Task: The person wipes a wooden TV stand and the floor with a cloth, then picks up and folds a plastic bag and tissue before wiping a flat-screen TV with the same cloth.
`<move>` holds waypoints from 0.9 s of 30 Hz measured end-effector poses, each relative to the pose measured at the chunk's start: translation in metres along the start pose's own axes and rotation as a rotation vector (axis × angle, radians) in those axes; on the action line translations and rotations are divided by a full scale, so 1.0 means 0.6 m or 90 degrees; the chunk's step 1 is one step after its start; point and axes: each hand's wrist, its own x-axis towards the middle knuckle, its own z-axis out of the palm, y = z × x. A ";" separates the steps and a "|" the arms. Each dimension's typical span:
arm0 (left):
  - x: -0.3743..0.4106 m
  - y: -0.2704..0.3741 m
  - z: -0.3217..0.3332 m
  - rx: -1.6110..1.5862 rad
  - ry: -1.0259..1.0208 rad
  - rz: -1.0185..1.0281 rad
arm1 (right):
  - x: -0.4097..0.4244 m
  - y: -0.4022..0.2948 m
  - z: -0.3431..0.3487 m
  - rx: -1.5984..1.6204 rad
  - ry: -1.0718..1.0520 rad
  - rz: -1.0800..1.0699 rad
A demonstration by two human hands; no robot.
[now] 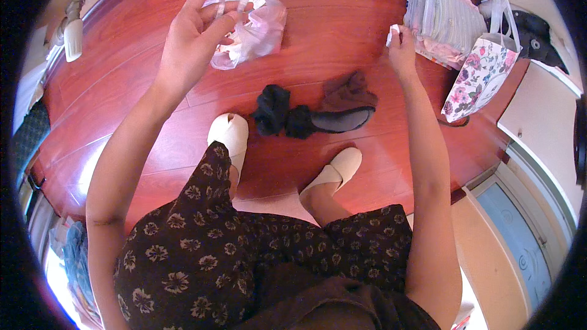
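My left hand point(202, 23) is up at the top left, with the handle loops of a thin, see-through plastic bag point(270, 23) around its fingers. White and pinkish contents show inside the bag, too crumpled to identify. On the right, my right hand point(402, 52) pinches a small white piece point(393, 34), perhaps paper or cloth. Just beyond that hand stands a stack of folded, pale, soft items point(442, 13), which look like diapers or cloths. Between my arms, on the floor, lie a crumpled black cloth item point(271, 110) and a dark brown one with a grey curved part point(348, 101).
A floral paper bag point(481, 75) with white handles leans beside the stack, near a black object point(534, 41). White pipe fittings point(73, 36) project at the upper left. Cream slippers point(341, 165) are on my feet over the reddish wood floor point(330, 18). A white cabinet point(541, 114) borders the right.
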 end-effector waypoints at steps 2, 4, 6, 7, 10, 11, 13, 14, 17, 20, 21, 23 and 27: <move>-0.001 -0.002 -0.009 -0.003 0.026 -0.010 | 0.010 -0.044 -0.005 0.390 -0.058 0.185; -0.005 -0.001 -0.015 -0.009 0.073 -0.008 | 0.019 -0.104 -0.014 0.762 -0.051 0.248; -0.008 -0.008 -0.021 0.004 0.124 0.011 | 0.030 -0.166 -0.026 0.865 -0.101 0.182; -0.010 -0.012 -0.028 0.012 0.151 0.020 | 0.030 -0.210 -0.032 0.899 -0.126 0.159; -0.017 -0.012 -0.043 -0.055 0.163 0.010 | 0.011 -0.355 -0.028 0.960 -0.151 0.108; -0.016 -0.013 -0.040 -0.033 0.178 0.020 | 0.011 -0.378 -0.022 0.982 -0.242 0.010; -0.018 -0.016 -0.050 -0.038 0.166 0.016 | -0.001 -0.443 -0.007 0.819 -0.280 -0.130; -0.020 -0.013 -0.056 -0.040 0.161 0.015 | -0.015 -0.483 0.003 0.641 -0.223 -0.167; -0.025 0.000 -0.053 -0.086 0.163 0.008 | -0.035 -0.536 0.061 0.296 -0.037 -0.400; -0.024 -0.002 -0.053 -0.089 0.157 -0.002 | -0.037 -0.522 0.140 -0.043 -0.079 -0.451; -0.025 -0.011 -0.059 -0.082 0.155 -0.002 | -0.036 -0.514 0.144 -0.020 -0.041 -0.499; -0.027 -0.015 -0.069 -0.087 0.162 0.003 | -0.029 -0.511 0.134 0.029 0.037 -0.593; -0.032 -0.013 -0.071 -0.095 0.171 0.020 | -0.036 -0.494 0.102 0.028 0.188 -0.378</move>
